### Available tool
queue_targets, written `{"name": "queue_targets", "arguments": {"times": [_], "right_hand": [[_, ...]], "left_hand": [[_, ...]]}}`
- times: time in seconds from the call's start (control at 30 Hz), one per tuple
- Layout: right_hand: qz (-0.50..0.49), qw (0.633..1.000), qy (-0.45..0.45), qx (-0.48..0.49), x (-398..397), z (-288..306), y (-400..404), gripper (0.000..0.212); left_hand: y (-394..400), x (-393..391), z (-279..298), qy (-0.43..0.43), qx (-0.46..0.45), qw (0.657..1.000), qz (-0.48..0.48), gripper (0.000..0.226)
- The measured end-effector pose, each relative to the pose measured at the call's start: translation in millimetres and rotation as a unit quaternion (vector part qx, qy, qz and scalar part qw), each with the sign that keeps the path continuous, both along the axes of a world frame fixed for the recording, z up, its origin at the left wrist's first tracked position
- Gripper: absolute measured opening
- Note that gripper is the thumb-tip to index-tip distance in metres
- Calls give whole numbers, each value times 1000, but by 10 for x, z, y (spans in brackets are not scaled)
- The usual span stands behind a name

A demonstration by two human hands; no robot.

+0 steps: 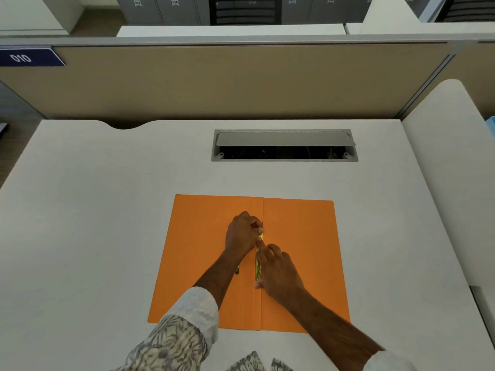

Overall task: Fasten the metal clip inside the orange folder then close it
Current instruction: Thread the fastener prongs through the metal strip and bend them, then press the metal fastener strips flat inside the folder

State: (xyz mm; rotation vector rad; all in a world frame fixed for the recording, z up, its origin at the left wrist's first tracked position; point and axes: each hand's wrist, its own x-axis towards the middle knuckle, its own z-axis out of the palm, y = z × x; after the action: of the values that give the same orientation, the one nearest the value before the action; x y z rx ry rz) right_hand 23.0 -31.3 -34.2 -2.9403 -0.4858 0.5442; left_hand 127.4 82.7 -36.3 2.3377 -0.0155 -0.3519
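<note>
The orange folder [300, 236] lies open and flat on the white desk, its spine running toward me. Along the spine sits the brass metal clip [258, 266]. My left hand [242, 231] is curled over the clip's far end, fingertips pinching a thin upright prong there. My right hand [278, 271] lies flat beside the spine, its index finger pressing on the clip's bar and its thumb at the near end. Another small brass piece [237, 270] peeks out beside my left wrist. Part of the clip is hidden under my fingers.
The white desk [107, 223] extends around the folder. A grey cable hatch [284, 145] with its lid raised sits behind the folder. A beige partition [214, 84] closes off the back, and a side panel rises at the right.
</note>
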Motion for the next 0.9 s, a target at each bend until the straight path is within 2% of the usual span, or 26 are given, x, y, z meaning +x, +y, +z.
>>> {"name": "queue_targets", "arguments": {"times": [0.4, 0.67, 0.8, 0.9], "right_hand": [[-5, 999, 8, 35, 4, 6, -91, 82], [12, 997, 11, 76, 102, 103, -206, 35], [-8, 996, 5, 91, 110, 92, -194, 35], [-33, 995, 5, 92, 92, 69, -143, 54]], "left_hand": [[-22, -113, -18, 30, -60, 988, 138, 7], [13, -140, -18, 35, -72, 986, 145, 5], [101, -265, 39, 20, -97, 982, 161, 13], [197, -477, 44, 31, -102, 978, 182, 11]]}}
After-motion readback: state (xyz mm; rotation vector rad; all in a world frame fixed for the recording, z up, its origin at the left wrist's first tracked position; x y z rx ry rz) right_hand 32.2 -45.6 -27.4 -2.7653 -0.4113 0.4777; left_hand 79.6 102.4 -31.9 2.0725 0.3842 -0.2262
